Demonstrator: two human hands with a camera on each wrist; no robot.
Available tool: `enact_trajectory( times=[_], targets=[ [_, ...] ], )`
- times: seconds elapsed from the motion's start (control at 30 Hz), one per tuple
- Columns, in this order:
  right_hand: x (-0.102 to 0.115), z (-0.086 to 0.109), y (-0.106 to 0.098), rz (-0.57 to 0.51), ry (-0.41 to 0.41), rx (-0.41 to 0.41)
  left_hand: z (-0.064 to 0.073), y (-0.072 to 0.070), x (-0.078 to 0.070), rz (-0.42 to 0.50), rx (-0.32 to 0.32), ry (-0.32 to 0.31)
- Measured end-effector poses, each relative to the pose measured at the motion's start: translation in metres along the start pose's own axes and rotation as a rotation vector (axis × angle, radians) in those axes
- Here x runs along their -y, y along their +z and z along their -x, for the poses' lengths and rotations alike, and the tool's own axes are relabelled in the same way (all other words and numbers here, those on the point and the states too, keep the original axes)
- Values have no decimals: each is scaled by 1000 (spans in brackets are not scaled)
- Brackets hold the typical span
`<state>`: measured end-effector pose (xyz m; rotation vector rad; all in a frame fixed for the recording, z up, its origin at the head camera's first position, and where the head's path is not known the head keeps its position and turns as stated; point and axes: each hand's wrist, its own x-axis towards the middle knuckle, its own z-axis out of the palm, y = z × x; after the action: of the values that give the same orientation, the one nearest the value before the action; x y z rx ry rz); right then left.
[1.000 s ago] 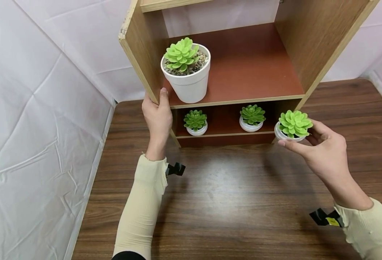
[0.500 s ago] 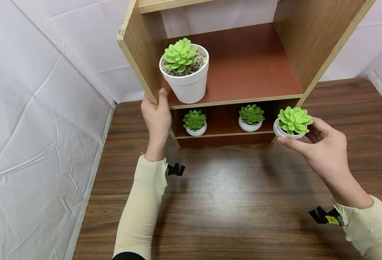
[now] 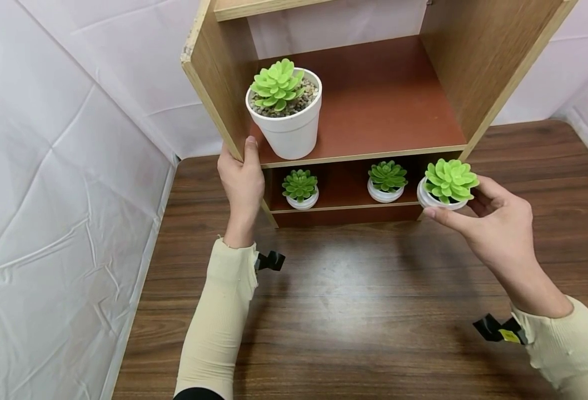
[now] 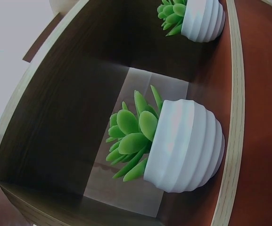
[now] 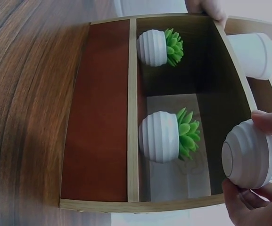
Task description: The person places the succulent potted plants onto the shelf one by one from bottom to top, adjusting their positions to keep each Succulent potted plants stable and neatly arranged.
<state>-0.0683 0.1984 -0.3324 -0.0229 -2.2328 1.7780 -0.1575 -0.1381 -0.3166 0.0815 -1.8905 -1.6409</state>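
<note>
My right hand (image 3: 499, 228) pinches a small potted succulent (image 3: 450, 183) by its ribbed white pot, thumb on the near side, just in front of the shelf's right end. In the right wrist view that pot (image 5: 249, 155) is tilted, its base toward the lower compartment. With the left hand (image 3: 243, 186) I grip the left side panel (image 3: 219, 83) of the wooden shelf, thumb at its front edge. Two similar small succulents stand in the lower compartment, one at the left (image 3: 300, 189) and one right of centre (image 3: 387, 182). A larger white pot with a succulent (image 3: 291, 130) stands on the red-brown board above.
The shelf's red-brown middle board (image 3: 384, 105) extends right of the large pot. Below the compartment runs a red-brown front panel (image 5: 98, 113). The shelf stands on a dark wood-grain table (image 3: 344, 311), with white sheeting (image 3: 64, 183) along the left and behind.
My right hand has shifted slightly left and up with the small succulent, closer to the shelf. The left hand stays on the side panel.
</note>
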Motion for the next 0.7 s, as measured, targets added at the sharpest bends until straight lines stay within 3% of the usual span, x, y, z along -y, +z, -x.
enact_trajectory(
  times=[0.17, 0.47, 0.7],
  targets=[
    [3, 0, 3, -26, -4, 15, 0, 0, 0, -7, -1, 2],
    [7, -2, 6, 69, -25, 9, 0, 0, 0, -2, 0, 0],
    [11, -4, 10, 13, -44, 3, 0, 0, 1, -9, 1, -6]
  ],
)
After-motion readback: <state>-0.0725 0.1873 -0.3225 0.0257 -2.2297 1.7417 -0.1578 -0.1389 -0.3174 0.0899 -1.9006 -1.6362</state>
